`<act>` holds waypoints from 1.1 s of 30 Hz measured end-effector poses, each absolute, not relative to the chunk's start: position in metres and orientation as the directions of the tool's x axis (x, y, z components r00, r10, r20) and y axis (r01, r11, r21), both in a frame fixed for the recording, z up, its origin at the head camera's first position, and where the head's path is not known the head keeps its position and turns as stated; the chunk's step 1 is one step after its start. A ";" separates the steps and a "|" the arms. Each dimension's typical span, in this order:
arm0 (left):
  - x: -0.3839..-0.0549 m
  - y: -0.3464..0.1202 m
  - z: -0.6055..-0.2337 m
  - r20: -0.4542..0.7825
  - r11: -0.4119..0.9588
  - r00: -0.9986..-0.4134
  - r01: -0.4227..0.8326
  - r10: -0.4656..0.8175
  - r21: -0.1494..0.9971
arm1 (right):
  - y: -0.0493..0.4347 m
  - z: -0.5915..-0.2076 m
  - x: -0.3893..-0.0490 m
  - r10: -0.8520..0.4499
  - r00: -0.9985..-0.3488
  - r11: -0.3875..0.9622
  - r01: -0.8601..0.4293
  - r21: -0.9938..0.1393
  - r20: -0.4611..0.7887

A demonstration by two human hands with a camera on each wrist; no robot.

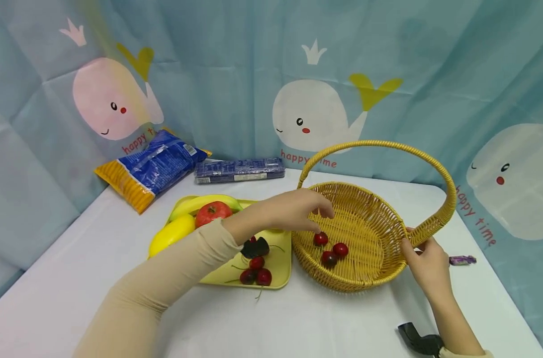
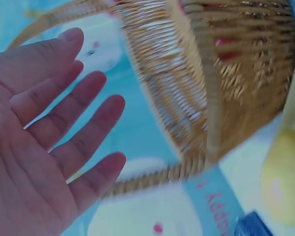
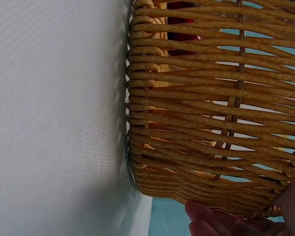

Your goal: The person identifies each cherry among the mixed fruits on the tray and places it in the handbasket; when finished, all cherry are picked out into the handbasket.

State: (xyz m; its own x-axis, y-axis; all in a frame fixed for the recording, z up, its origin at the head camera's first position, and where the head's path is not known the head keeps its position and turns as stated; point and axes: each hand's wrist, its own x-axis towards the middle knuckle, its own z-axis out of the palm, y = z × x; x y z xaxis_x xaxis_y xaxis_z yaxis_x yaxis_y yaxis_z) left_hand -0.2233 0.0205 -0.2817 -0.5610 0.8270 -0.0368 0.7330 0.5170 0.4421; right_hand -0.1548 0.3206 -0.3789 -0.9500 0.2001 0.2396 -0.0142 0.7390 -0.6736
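Note:
A yellow wicker basket (image 1: 370, 233) with a tall arched handle stands on the white table, and three cherries (image 1: 340, 249) lie inside it. Over its left part hovers my left hand (image 1: 298, 210), holding nothing; the left wrist view shows its fingers (image 2: 101, 120) spread apart. My right hand (image 1: 428, 263) grips the basket's right rim near the foot of the handle, thumb on top and fingers beneath. Left of the basket, a yellow-green tray (image 1: 278, 278) bears several cherries (image 1: 264, 277), a pomegranate (image 1: 212, 213), a banana (image 1: 222, 200) and a yellow mango-like fruit (image 1: 173, 233). My left forearm hides part of the tray.
A blue and orange snack bag (image 1: 157, 164) and a dark blue packet (image 1: 240, 170) lie along the back. Right of the basket is a small purple wrapped item (image 1: 462, 260). Black wrist gear (image 1: 419, 340) shows by the right forearm. A whale-print curtain (image 1: 226, 99) encloses the table.

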 end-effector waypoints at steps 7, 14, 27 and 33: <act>-0.220 -0.048 -0.295 0.004 0.538 -0.655 0.624 0.756 0.567 | 0.326 -0.380 -0.153 0.202 -0.954 0.743 0.003 -0.669 0.220; -0.219 -0.093 -0.332 -0.077 0.666 -0.778 0.478 0.624 0.573 | 0.326 -0.380 -0.156 0.195 -0.954 0.740 -0.010 -0.673 0.228; -0.205 -0.085 -0.365 -0.136 0.758 -0.798 0.482 0.586 0.439 | 0.323 -0.382 -0.156 0.211 -0.955 0.727 0.009 -0.686 0.211; -0.201 -0.081 -0.369 -0.168 0.817 -0.828 0.456 0.535 0.354 | 0.323 -0.382 -0.157 0.207 -0.954 0.730 0.001 -0.684 0.219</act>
